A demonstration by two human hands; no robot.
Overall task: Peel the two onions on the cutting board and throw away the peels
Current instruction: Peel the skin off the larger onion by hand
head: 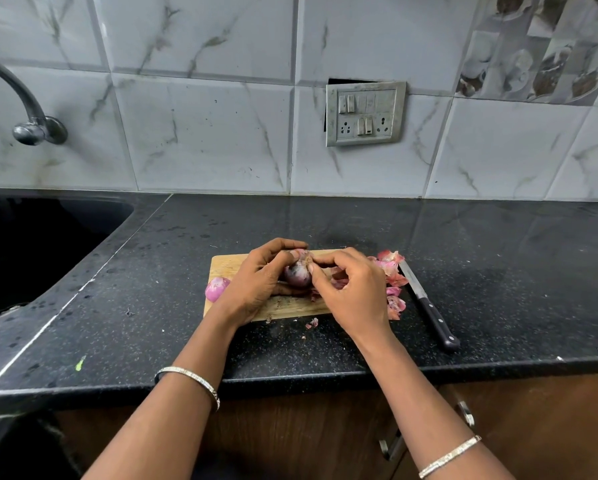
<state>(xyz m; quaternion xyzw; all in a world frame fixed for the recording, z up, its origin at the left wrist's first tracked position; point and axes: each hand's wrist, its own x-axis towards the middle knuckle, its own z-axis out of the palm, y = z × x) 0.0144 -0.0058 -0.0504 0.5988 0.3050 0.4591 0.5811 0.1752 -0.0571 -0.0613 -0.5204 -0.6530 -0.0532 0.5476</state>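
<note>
**Both hands on one onion over the board**

Our hands cover much of the cutting board [223, 266]. Our fingers hide the underside of the onion [297, 274] we hold, so we cannot tell how much skin remains there or whether it touches the wood. Our left hand [256, 282] cups it from the left with curled fingers. Our right hand [356, 292] pinches its top end between thumb and forefinger.

The second onion [216, 288], pink and glossy, lies at the board's left edge. The board rests on a speckled black counter [498, 254] in front of marble-look wall tiles with a switch panel [365, 114]. Loose peels [391, 268] are heaped at the board's right edge, and a knife [429, 306] lies just beside them.

A dark sink [48, 237] sits to the left under a tap [24, 98]; its inside is too dark to make out.
</note>
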